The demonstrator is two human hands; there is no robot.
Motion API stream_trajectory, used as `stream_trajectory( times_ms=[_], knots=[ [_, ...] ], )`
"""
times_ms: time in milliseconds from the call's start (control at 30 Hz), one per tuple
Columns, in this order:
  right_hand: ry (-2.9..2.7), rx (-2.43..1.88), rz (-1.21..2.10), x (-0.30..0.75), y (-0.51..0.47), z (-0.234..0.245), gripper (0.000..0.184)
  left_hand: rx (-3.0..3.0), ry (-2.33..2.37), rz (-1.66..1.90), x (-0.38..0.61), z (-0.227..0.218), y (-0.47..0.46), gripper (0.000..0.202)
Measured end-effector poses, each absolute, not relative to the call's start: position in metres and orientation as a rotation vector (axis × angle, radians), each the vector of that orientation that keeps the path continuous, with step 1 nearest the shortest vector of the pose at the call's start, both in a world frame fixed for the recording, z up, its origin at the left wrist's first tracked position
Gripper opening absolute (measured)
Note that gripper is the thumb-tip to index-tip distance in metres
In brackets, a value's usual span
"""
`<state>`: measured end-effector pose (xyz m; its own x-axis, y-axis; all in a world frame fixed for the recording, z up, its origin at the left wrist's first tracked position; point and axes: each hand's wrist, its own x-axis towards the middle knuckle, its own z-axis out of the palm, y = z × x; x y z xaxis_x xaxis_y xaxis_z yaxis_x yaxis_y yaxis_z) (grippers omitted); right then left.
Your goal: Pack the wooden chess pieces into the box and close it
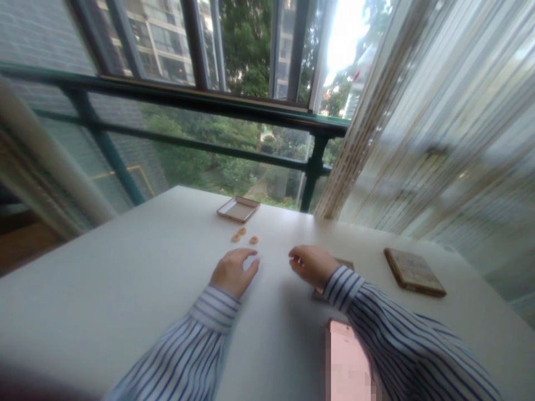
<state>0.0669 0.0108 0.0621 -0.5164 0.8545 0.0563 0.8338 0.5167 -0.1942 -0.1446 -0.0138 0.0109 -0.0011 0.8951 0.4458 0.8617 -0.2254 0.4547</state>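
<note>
My left hand (234, 271) rests over the white table (137, 289), thumb and fingers apart with nothing between them. Just beyond its fingertips lie three small orange-tan pieces, two close together and one piece (254, 240) to the right; their kind is too blurred to tell. My right hand (311, 264) is held a little above the table with its fingers curled together. Whatever its fingertips may hold is hidden. Beneath the right wrist, a shallow tray-like frame (346, 264) is mostly covered by the hand and sleeve.
A shallow rectangular tray (238, 210) lies near the far table edge. To the right is a flat brown box (413, 272). A phone (349, 362), partly pixelated, lies below my right forearm. Behind the table stand a green railing (200, 142) and a string curtain (438, 128).
</note>
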Motion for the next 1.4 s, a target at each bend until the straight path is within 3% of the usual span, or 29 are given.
stream_trajectory(
  times_ms=[600, 1400],
  knots=[
    [-2.810, -1.381, 0.184, 0.019, 0.020, 0.049, 0.028, 2.114, 2.279, 1.038, -0.187, -0.015, 0.003, 0.031],
    [-2.846, -1.353, 0.214, -0.006, 0.025, 0.041, 0.031, 2.056, 2.352, 0.867, -0.188, -0.024, 0.004, 0.033]
  ],
)
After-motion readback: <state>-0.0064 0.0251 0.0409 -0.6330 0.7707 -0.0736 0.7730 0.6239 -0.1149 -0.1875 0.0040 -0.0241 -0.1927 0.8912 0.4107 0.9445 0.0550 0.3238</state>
